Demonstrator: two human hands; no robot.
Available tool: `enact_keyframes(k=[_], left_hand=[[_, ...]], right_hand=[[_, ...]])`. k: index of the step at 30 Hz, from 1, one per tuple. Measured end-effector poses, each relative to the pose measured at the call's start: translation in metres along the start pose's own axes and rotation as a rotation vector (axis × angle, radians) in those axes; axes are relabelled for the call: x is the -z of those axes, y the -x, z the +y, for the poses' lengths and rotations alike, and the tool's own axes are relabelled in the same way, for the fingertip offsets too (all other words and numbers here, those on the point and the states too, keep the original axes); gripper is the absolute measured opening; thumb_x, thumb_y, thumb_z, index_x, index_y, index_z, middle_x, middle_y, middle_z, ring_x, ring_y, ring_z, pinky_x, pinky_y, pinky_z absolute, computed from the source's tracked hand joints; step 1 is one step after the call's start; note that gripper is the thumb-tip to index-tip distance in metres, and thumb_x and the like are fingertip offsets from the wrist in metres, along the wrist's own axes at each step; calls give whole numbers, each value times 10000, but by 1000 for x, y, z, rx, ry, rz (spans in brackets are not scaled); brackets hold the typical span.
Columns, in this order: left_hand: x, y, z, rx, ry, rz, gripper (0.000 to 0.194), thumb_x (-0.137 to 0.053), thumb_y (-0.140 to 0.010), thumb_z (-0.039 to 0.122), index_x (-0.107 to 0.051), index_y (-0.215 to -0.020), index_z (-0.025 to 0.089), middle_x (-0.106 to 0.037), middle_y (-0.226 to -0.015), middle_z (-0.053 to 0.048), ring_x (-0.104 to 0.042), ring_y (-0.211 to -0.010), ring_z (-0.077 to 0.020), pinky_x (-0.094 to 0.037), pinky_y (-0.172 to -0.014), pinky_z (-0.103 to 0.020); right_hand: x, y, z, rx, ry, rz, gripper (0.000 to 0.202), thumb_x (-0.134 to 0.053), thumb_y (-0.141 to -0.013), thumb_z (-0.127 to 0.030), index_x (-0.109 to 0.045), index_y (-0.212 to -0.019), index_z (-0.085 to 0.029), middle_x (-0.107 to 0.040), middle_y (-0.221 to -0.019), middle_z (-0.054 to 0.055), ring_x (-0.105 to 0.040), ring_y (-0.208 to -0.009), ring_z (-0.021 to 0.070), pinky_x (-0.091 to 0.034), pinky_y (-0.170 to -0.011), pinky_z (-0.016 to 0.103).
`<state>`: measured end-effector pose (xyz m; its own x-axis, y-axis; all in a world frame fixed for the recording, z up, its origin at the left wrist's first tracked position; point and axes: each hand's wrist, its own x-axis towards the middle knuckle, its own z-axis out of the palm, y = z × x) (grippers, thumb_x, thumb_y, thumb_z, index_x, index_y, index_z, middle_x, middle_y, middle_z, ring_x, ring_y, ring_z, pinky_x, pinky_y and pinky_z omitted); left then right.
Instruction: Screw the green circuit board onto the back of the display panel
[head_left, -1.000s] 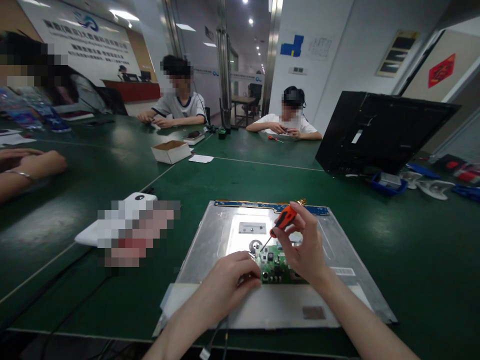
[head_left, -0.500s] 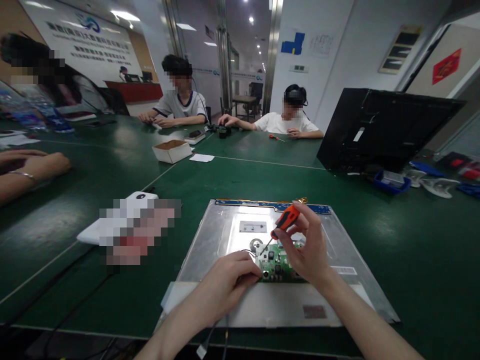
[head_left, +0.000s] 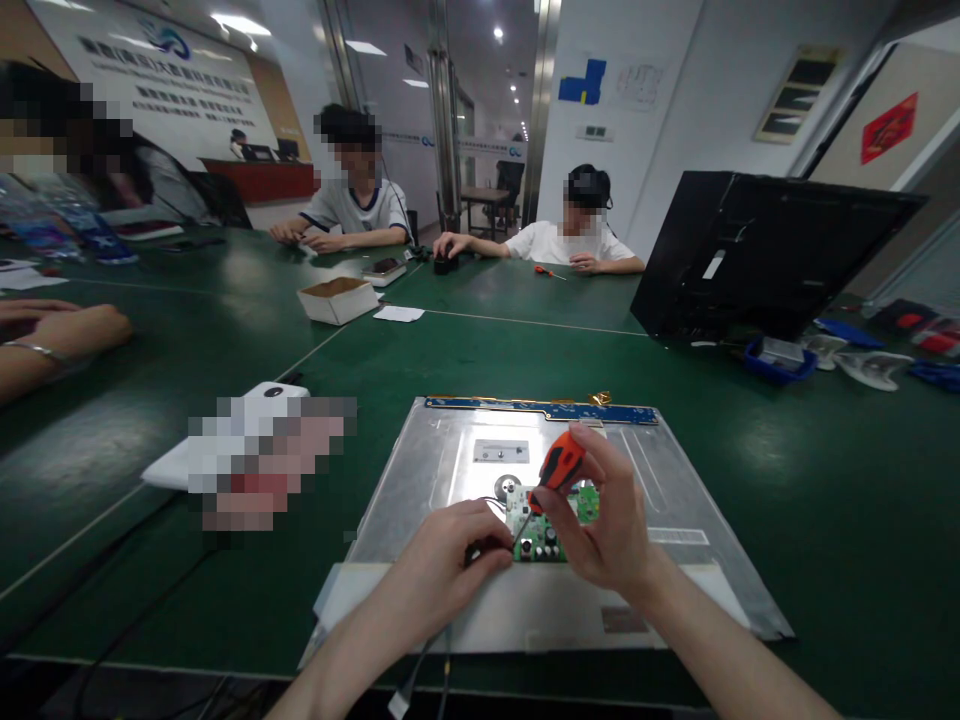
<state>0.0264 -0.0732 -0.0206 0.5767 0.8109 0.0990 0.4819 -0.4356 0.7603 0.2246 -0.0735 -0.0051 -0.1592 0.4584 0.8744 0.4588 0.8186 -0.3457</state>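
Note:
My right hand grips the red and black handle of a screwdriver, its shaft slanting down to the left. The tip reaches the lower left part of a green circuit board, near my left fingertips. My left hand has its fingers curled and pinched at the board's left edge. Beneath the board lies a flat silver display panel, with a blue circuit strip along its far edge. Thin dark wires run to the board's upper left. My right hand hides part of the board.
A white device lies left of the panel, with cables trailing off the table. Farther back are an open cardboard box and another screwdriver. A black monitor and a blue tray stand right. Other people sit around the green table.
My right hand and the screwdriver have moved down and slightly left. The tip has shifted from the board's upper left to its lower left. My left hand stays at the board's edge.

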Motion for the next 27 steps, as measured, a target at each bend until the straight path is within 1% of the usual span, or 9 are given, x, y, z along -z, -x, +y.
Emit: enact_keyframes(k=[4, 6, 9, 11, 12, 18, 22, 27], left_hand=[[0, 0, -1, -4, 10, -13, 93, -628, -851, 146, -699, -821, 198, -705, -873, -24, -632, -827, -192, -438, -726, -271], [0, 0, 0, -9, 17, -16, 96, -621, -850, 146, -698, -823, 196, -709, -884, -28, -634, -843, -196, -438, -739, -272], [0, 0, 0, -9, 32, -9, 100, -618, -838, 133, -694, -812, 191, -709, -880, -26, -633, -841, -194, -431, -748, -272], [0, 0, 1, -8, 42, -8, 103, -616, -834, 124, -694, -810, 188, -705, -875, -26, -633, -838, -192, -427, -748, -272], [0, 0, 1, -7, 46, -10, 106, -614, -834, 123, -695, -811, 187, -703, -874, -26, -633, -840, -193, -426, -748, -273], [-2, 1, -1, -2, 49, -8, 107, -615, -827, 121, -693, -805, 190, -702, -868, -26, -631, -838, -196, -428, -752, -282], [-3, 0, -3, -10, 55, -8, 114, -614, -834, 117, -700, -830, 190, -706, -892, -30, -634, -861, -205, -438, -768, -295], [-4, 0, -5, -20, 70, -8, 133, -624, -835, 94, -711, -867, 189, -708, -912, -22, -638, -872, -198, -442, -780, -288]], right_hand=[[-1, 0, -3, 12, 38, -9, 624, -531, -941, -175, -287, -1513, -228, -644, -904, 37, -597, -571, 138, -554, -503, 278], [-1, 0, -3, 49, 56, -8, 611, -527, -946, -184, -295, -1511, -206, -662, -890, 36, -603, -578, 144, -549, -504, 272], [-1, 0, -4, 110, 58, -5, 595, -535, -943, -178, -325, -1499, -172, -690, -970, 74, -656, -695, 170, -589, -587, 286], [-1, 0, -4, 119, 55, -16, 590, -536, -939, -170, -335, -1494, -165, -697, -1017, 92, -680, -782, 188, -610, -661, 306], [-1, 0, -5, 117, 53, -24, 588, -533, -940, -167, -335, -1493, -165, -699, -1016, 93, -684, -795, 192, -613, -674, 309], [-1, -2, -7, 104, 50, -50, 562, -499, -964, -181, -314, -1495, -185, -685, -881, 41, -648, -665, 171, -583, -568, 288], [-3, -5, -8, 121, 57, -45, 536, -503, -979, -197, -326, -1484, -214, -689, -855, 21, -656, -664, 168, -577, -556, 289], [-4, -5, -8, 143, 47, -21, 583, -546, -961, -198, -317, -1497, -218, -689, -829, 14, -649, -643, 173, -567, -524, 288]])
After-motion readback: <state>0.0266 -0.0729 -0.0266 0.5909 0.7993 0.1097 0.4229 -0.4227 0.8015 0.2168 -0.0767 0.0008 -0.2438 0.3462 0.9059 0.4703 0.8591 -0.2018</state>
